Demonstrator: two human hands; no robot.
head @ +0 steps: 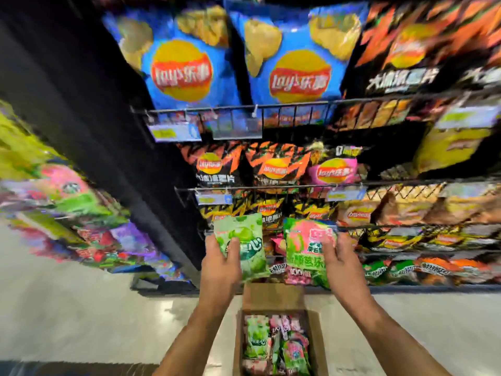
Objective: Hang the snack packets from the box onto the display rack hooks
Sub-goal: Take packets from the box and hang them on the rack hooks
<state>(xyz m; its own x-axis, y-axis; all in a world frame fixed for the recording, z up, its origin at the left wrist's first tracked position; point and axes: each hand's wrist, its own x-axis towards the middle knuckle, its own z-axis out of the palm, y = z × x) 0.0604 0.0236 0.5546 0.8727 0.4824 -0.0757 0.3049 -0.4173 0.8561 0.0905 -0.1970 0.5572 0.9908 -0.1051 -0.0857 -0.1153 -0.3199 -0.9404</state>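
The cardboard box (273, 295) on the pale floor (81, 308) held snack packets (276, 340); my left grip (219, 267) clasped a green packet (244, 232), my right grip (341, 267) a pink packet (303, 237), facing the rack (271, 105).

Bright, even store light from overhead; colours saturated, esp. on the blue chip bags (187, 66) up top. Heavy motion blur w/ blocky smear over most of the frame; worst at the left edge, where hanging packets (67, 202) melt into streaks, & at top right. Centre sharper: left hand (219, 263) gripping green packet (242, 240) & right hand (340, 260) gripping pink packet (309, 240) readable, print soft. Wide-angle bend bows the wire shelves (271, 105) & dark side panel (89, 104); soft glare patches on the pale floor (67, 308); box (276, 294) mildly blurred; shadows faint.
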